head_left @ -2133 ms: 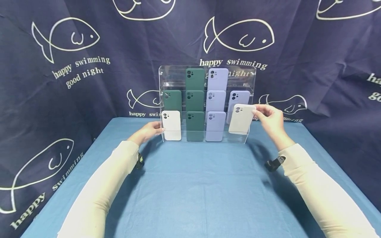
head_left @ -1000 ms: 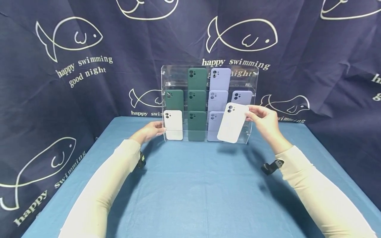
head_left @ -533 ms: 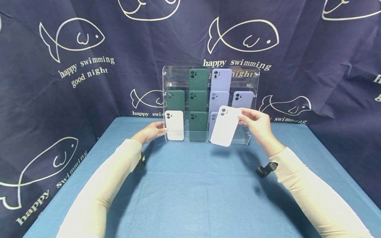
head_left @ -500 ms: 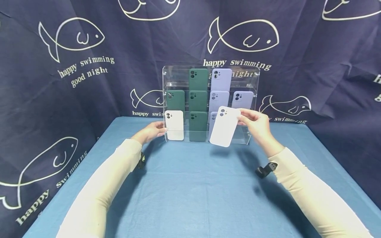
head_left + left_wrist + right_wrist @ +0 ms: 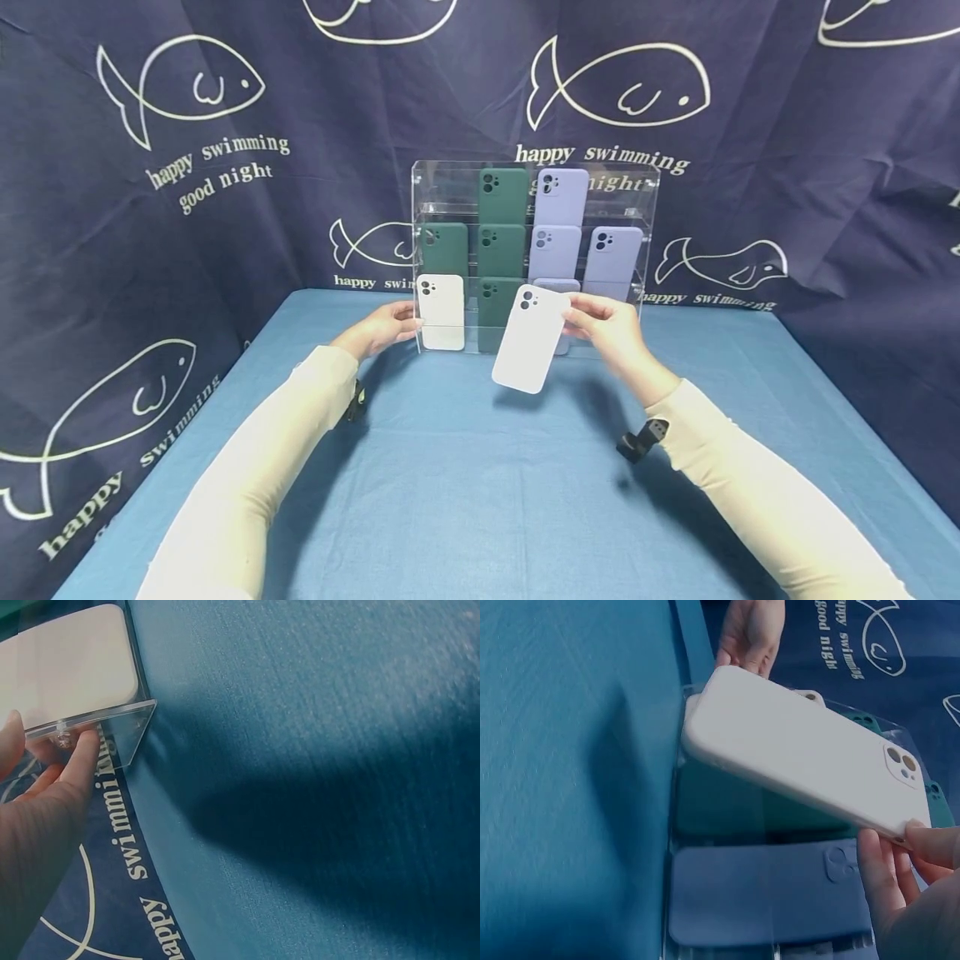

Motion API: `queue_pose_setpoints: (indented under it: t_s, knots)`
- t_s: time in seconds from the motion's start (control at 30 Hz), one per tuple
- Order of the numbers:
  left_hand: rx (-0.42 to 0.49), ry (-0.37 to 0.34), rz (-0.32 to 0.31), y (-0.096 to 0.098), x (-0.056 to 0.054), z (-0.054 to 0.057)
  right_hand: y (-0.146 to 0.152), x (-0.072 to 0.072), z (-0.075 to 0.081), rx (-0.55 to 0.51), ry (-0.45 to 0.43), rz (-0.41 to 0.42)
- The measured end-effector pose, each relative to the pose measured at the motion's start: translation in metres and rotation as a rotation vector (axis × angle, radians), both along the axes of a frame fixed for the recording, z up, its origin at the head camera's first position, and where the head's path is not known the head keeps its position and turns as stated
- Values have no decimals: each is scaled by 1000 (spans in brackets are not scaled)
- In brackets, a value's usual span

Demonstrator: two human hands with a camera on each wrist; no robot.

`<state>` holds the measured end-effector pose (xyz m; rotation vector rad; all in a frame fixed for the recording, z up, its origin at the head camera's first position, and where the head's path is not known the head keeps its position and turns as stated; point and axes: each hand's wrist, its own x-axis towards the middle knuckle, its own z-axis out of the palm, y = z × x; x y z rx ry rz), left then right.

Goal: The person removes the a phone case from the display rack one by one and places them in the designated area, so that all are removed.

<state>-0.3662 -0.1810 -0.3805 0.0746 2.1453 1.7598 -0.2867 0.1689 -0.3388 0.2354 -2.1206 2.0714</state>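
A white phone case (image 5: 529,342) is pinched at its upper right edge by my right hand (image 5: 611,329), thumb in front. It tilts in front of the clear display stand (image 5: 447,190), partly covering the lower green and purple cases. In the right wrist view its camera cutouts (image 5: 901,762) sit close to my fingers. My left hand (image 5: 382,327) grips the stand's left side panel; in the left wrist view its thumb and fingers (image 5: 85,750) lie on opposite sides of the panel. A second white case (image 5: 442,312) stands in the bottom row at the left.
Green cases (image 5: 502,193) and purple cases (image 5: 562,193) fill several slots of the stand. Blue cloth (image 5: 465,483) covers the table. Behind the stand hangs a dark blue curtain (image 5: 337,125) with fish drawings.
My right hand has carried the white case left and nearer to me from the stand's lower right, past the purple case. The left hand stays on the stand's side.
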Motion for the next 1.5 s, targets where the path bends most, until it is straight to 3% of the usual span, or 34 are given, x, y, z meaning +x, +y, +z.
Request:
queue_pose_setpoints:
  t_s: [0.1,0.27,0.57,0.9,1.1,1.5]
  knots:
    - [5,-8,8,0,1,2,-8,0,-2,-21,-30,19]
    - [12,-35,3,2,7,13,-22,0,-3,-65,-70,59]
    - [-1,28,-36,-3,-6,-5,-44,3,-19,-104,-181,116]
    - [14,-2,-12,1,0,2,-66,-5,-35,-96,-297,138]
    - [3,-12,-15,1,-1,2,-82,-10,-41,-50,-392,149]
    - [-26,-19,5,1,-2,3,-112,-19,-51,-21,-487,158]
